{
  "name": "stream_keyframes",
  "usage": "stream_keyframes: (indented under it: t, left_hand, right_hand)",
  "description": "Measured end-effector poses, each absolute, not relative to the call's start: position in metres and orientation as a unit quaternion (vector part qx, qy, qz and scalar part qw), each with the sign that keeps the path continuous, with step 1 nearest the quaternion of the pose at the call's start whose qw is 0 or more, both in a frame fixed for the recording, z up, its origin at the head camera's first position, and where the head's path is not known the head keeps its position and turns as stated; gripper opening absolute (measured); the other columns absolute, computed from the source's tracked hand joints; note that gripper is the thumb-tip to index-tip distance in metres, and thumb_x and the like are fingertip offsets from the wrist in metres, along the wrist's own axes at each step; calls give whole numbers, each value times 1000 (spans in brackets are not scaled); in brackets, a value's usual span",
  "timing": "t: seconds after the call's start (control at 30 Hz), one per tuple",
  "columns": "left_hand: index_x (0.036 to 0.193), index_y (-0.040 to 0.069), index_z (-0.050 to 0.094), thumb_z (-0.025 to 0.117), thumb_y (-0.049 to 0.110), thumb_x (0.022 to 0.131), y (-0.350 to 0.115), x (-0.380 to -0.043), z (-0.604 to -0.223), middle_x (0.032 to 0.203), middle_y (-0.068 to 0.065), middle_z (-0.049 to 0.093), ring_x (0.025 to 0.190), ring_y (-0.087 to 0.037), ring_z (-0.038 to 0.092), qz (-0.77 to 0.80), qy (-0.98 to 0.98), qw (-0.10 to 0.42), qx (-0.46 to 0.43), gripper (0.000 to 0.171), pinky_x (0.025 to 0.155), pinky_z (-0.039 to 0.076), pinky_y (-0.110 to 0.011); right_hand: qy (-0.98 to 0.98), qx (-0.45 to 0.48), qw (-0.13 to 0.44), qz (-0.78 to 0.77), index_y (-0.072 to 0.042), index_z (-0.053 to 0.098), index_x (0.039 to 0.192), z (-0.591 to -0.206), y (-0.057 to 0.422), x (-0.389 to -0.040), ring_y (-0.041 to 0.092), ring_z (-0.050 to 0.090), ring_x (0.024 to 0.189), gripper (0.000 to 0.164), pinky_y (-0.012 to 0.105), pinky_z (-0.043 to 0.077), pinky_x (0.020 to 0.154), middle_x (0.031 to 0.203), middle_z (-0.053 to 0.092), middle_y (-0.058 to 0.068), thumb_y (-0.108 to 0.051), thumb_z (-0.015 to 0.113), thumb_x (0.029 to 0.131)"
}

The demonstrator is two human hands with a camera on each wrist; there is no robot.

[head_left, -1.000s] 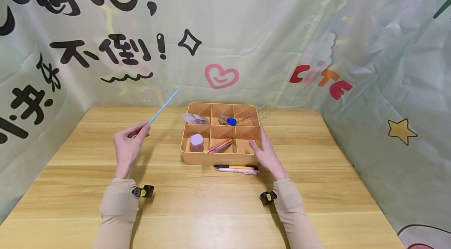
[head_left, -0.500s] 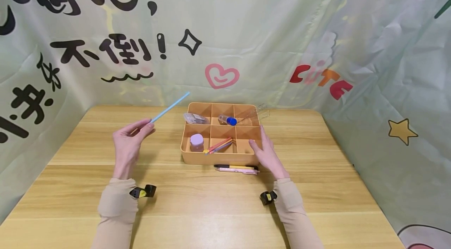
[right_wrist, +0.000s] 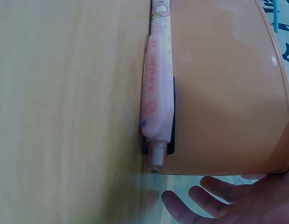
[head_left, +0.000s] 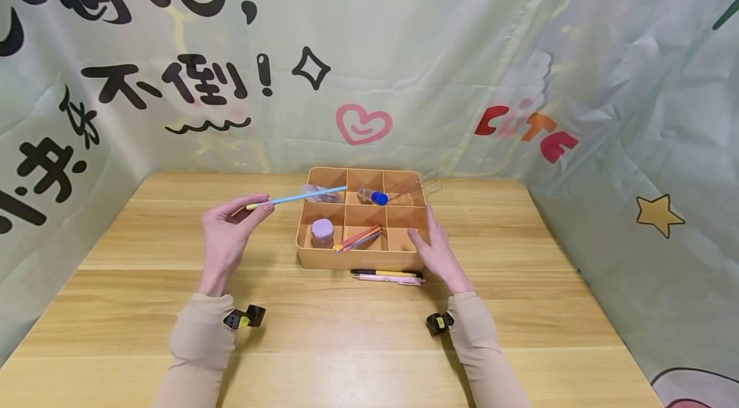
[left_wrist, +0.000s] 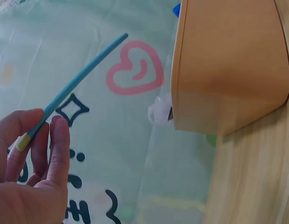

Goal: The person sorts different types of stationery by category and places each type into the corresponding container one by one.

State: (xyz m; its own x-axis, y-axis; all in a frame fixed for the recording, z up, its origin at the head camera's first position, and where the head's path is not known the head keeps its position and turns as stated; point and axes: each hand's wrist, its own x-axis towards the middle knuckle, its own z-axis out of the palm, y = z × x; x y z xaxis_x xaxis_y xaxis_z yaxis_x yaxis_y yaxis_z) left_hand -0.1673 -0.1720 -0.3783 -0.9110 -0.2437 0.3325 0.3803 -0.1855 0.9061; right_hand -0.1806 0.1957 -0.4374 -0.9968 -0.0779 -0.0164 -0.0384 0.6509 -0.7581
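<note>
My left hand (head_left: 233, 228) pinches a slim blue pencil (head_left: 306, 195) near its yellow end, between thumb and fingers. The pencil points right, and in the head view its far end crosses the back left of the tan six-compartment organizer box (head_left: 358, 260). My right hand (head_left: 435, 247) rests at the box's right side, fingers fairly straight and thumb by the front right rim. Inside the box are a purple-lidded jar (head_left: 322, 233), several coloured pencils (head_left: 359, 238), a blue-capped bottle (head_left: 372, 196), a clear plastic packet (head_left: 319, 193) and clear ruler-like strips (head_left: 424, 185).
Two pens lie along the box's front: a pink pen (right_wrist: 156, 88) and a black and yellow pen (head_left: 383, 273). The wooden table (head_left: 346, 344) ends at a printed cloth backdrop (head_left: 450, 74) behind and at the sides.
My left hand has moved slightly right, and the pencil has swung down from pointing up and right to nearly level, its tip now over the box in view. The right hand stays put.
</note>
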Motion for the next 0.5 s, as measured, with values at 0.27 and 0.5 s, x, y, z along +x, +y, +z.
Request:
stream_keyframes:
  t: [0.27, 0.5]
  left_hand:
    - [105, -17, 70, 76, -5, 85, -153, -158, -373, 94, 6, 75, 80, -5, 75, -712, -657, 227, -101, 24, 76, 61, -20]
    - [102, -12, 73, 73, -13, 83, -129, -151, -371, 93, -8, 70, 87, 1, 73, -647, -697, 272, -148, 19, 81, 61, -22]
  right_hand:
    - [908, -28, 25, -418, -11, -7, 162, -438, 196, -180, 54, -1, 153, 78, 71, 5, 122, 168, -1, 27, -38, 42, 108]
    - [907, -28, 25, -420, -11, -7, 162, -438, 196, -181, 51, 1, 154, 79, 70, 7, 123, 168, 1, 27, -37, 43, 108]
